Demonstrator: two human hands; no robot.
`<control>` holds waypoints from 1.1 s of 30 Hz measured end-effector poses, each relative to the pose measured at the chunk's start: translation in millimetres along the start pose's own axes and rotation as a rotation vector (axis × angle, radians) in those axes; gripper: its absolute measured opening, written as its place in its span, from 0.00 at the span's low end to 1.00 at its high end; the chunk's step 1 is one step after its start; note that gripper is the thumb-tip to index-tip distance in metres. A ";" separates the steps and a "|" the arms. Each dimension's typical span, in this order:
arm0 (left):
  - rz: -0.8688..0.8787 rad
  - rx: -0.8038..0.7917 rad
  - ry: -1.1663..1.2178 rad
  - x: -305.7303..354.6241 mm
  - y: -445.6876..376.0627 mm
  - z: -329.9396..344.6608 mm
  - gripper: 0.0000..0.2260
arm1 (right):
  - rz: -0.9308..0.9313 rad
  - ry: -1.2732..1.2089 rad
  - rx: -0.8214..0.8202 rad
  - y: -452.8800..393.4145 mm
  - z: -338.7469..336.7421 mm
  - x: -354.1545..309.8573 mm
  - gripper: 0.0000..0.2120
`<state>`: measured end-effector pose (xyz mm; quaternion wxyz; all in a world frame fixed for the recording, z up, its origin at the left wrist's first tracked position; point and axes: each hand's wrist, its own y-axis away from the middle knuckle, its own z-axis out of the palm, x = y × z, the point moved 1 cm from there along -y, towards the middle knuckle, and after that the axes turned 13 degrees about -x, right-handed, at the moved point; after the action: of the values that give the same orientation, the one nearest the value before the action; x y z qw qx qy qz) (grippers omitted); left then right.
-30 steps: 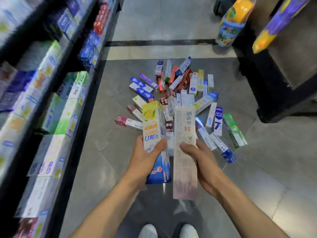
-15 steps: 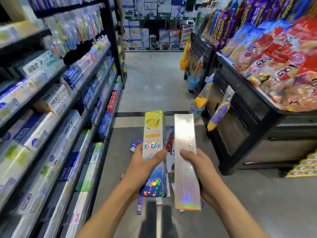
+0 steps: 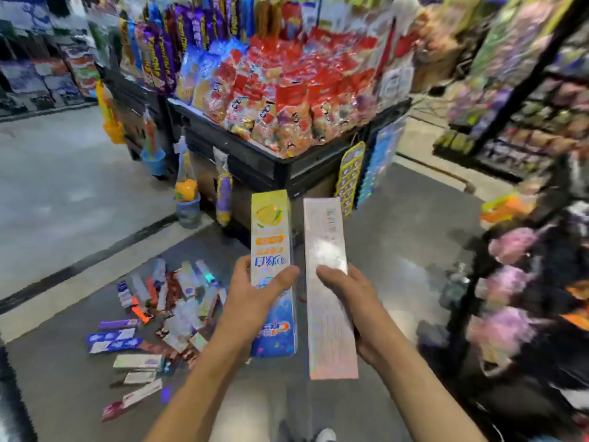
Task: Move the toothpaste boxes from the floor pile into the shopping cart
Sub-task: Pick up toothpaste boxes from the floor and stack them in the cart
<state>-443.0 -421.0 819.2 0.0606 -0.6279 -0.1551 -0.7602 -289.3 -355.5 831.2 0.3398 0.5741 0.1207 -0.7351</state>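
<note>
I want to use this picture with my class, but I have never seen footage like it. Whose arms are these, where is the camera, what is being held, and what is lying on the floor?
There is no machine here: the arms belong to a person in a shop aisle. A wide-angle camera worn on their head looks forward and down, which bends the edges of the picture.

The left hand grips a yellow and blue toothpaste box. The right hand grips a longer silvery toothpaste box. Both boxes point away from the person, side by side.

On the grey floor, to the left, lies a scattered pile of toothpaste boxes. Ahead stands a black display bin heaped with red snack bags. No shopping cart is clearly visible in this blurred view.
</note>
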 end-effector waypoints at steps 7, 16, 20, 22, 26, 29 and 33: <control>-0.069 -0.510 -0.052 -25.0 20.5 162.4 0.20 | -0.180 -0.112 0.501 164.2 -106.6 -2.7 0.16; -0.178 -1.143 -0.236 -99.3 152.5 403.1 0.35 | -0.335 -0.247 1.098 432.4 -205.7 44.7 0.24; -0.221 -1.313 -0.264 -138.9 232.5 493.3 0.31 | -0.420 -0.334 1.245 549.6 -231.2 69.5 0.19; -0.247 -1.401 -0.303 -159.2 267.3 530.9 0.31 | -0.477 -0.394 1.323 602.2 -241.4 84.5 0.20; -0.222 -1.527 -0.396 -197.8 318.4 596.8 0.24 | -0.613 -0.604 1.436 682.0 -256.5 109.0 0.28; -0.123 -1.612 -0.501 -219.1 343.3 644.0 0.13 | -0.733 -0.735 1.431 723.2 -275.9 118.9 0.29; -0.028 -1.673 -0.624 -245.8 358.0 706.1 0.14 | -0.869 -0.816 1.398 760.2 -316.7 124.4 0.27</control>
<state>370.8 -564.1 752.3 -0.4717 -0.6432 0.4334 -0.4196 423.6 -783.2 778.9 -0.3746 0.2490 -0.2754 -0.8496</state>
